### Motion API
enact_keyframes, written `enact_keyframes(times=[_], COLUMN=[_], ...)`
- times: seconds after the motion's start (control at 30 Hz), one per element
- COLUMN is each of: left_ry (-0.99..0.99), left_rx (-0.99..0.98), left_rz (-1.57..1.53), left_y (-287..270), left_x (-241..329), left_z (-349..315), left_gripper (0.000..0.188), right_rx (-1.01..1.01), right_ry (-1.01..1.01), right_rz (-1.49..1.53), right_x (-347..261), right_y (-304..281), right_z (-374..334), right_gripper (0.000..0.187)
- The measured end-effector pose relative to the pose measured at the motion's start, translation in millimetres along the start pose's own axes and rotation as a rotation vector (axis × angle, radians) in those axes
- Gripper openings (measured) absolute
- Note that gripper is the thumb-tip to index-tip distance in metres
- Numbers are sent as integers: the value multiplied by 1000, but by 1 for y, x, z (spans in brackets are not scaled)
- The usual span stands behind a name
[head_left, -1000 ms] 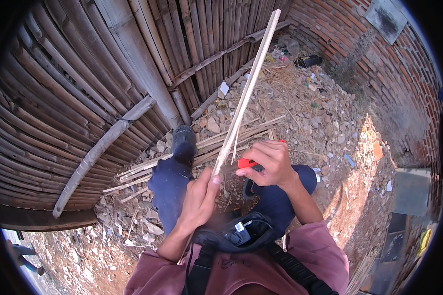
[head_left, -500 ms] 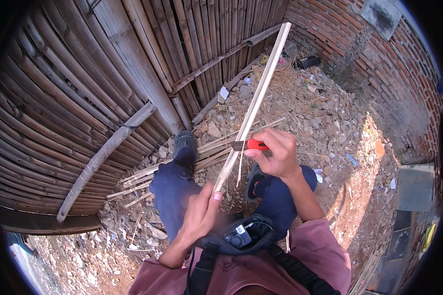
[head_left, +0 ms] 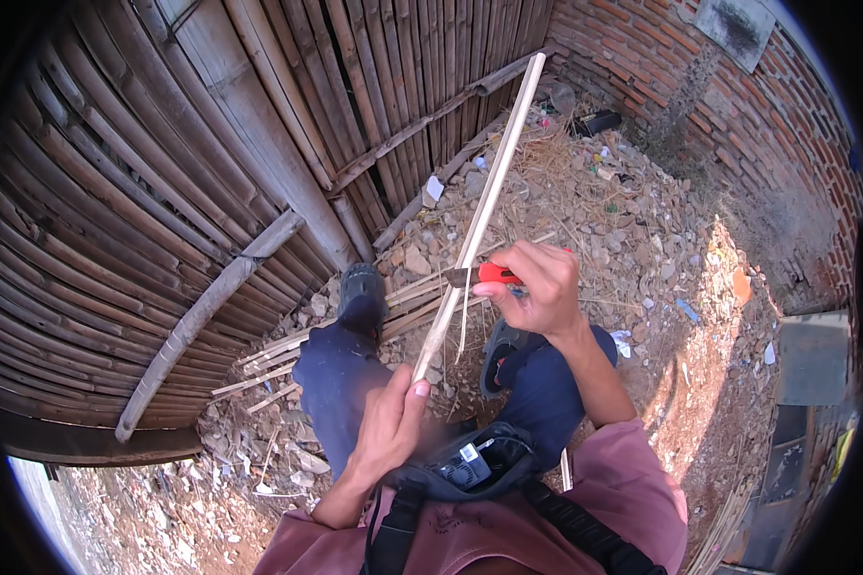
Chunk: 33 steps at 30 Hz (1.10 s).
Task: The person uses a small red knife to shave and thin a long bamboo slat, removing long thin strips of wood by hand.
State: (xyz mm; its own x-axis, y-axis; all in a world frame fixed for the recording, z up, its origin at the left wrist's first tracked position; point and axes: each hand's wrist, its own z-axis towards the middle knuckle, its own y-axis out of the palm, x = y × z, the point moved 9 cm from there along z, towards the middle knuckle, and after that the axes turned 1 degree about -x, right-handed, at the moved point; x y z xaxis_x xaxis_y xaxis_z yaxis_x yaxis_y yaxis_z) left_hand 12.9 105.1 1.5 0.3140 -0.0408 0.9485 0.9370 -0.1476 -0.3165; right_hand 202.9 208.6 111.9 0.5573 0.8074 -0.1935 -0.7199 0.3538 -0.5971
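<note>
Gripping bamboo strip (head_left: 479,216): left hand (head_left: 390,426) low, right hand (head_left: 537,286) pressing red-handled knife (head_left: 479,276).

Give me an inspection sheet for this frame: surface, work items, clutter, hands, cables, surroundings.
Surface: stony, rubble-strewn ground with dry straw.
Work items: long pale bamboo strip, angled up and away from the person; red-handled knife with its blade against the strip, a thin shaving hanging below.
Clutter: cut bamboo slats lying beside the left shoe; scraps of litter among the stones.
Hands: left hand grips the strip's lower end; right hand holds the knife.
Cables: nothing seen.
Surroundings: bamboo fence to the left, brick wall to the right.
</note>
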Motion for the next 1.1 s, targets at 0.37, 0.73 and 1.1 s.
enact_keyframes(times=[0.37, 0.73, 1.1], left_ry=[-36, -63, -224], left_rx=[29, 50, 80], left_rz=[-3, 35, 82], left_y=[-2, -2, -19], left_x=[-13, -26, -31], left_z=[-11, -30, -55], left_gripper=[22, 34, 23], right_rx=[7, 36, -257], right_ry=[114, 277, 830], right_rz=[-3, 20, -593], right_x=[37, 111, 327], right_y=[6, 14, -31], right_z=[14, 41, 16], right_gripper=[32, 32, 45])
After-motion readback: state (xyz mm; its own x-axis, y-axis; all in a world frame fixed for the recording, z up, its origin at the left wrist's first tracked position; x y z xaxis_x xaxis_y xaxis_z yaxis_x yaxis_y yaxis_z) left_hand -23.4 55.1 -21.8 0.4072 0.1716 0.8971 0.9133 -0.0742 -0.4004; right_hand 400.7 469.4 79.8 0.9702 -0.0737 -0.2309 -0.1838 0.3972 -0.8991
